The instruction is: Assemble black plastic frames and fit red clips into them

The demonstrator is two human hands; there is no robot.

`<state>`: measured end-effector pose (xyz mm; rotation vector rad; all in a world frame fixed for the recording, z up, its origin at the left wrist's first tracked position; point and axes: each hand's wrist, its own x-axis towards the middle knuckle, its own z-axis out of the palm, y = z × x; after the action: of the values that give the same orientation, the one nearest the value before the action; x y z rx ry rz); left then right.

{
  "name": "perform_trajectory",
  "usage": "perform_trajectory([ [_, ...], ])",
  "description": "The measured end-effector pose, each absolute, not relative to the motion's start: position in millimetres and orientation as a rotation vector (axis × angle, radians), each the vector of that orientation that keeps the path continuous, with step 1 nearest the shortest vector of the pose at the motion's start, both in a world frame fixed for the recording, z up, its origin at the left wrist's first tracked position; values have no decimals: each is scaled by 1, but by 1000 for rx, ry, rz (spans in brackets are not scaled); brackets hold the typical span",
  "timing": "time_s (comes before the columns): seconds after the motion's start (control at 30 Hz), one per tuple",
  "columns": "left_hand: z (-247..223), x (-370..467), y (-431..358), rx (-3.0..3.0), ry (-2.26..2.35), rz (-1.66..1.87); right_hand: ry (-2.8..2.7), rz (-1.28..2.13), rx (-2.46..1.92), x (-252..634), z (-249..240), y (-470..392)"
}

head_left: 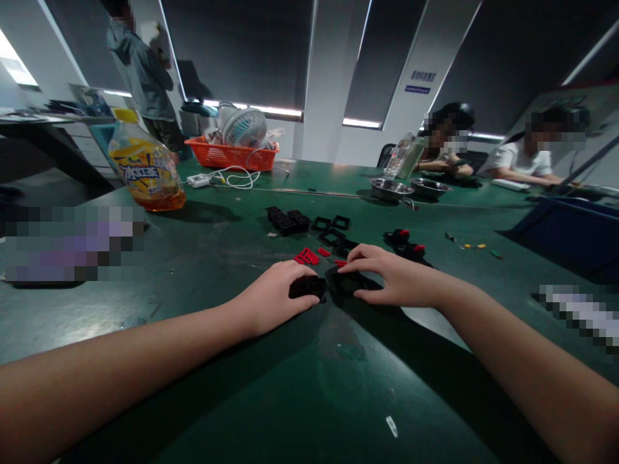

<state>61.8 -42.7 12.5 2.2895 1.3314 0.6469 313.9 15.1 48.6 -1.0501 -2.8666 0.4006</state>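
Red pcs [307,256] = ref. L hand [271,298] just nearer cam: fingers part-curled, thumb + fingers closed on blk block [305,287]. R hand [389,277] nearer cam, to R of ref: fingers approx half open, thumb + fingertips at dark pc [352,282]; can't tell if gripped. Blk cubes [289,221] behind ref, slightly L; sq frames [331,237] behind, R; red-tipped blk parts [407,247] R. Orange basket [232,156] well behind, L; bottle [147,169] far L.
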Motion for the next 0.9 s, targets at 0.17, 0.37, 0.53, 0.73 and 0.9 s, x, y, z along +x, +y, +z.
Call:
perform_trajectory([
  [0.17, 12, 62, -43, 2288, 1340, 655, -2845, 419, -1053, 316, 48, 20],
  [0.37, 13, 62, -43, 2275, 1343, 632, -2824, 420, -1064, 316, 47, 21],
  [0.53, 13, 62, -44, 2265, 1338, 624, -2735, 390, -1076, 308, 38, 21],
  [0.73, 13, 61, -44, 2257, 1318, 637, -2729, 392, -1068, 305, 38, 17],
  [0.9, 11, 60, -43, 2194, 1316, 655, -2710, 357, -1091, 303, 39, 13],
])
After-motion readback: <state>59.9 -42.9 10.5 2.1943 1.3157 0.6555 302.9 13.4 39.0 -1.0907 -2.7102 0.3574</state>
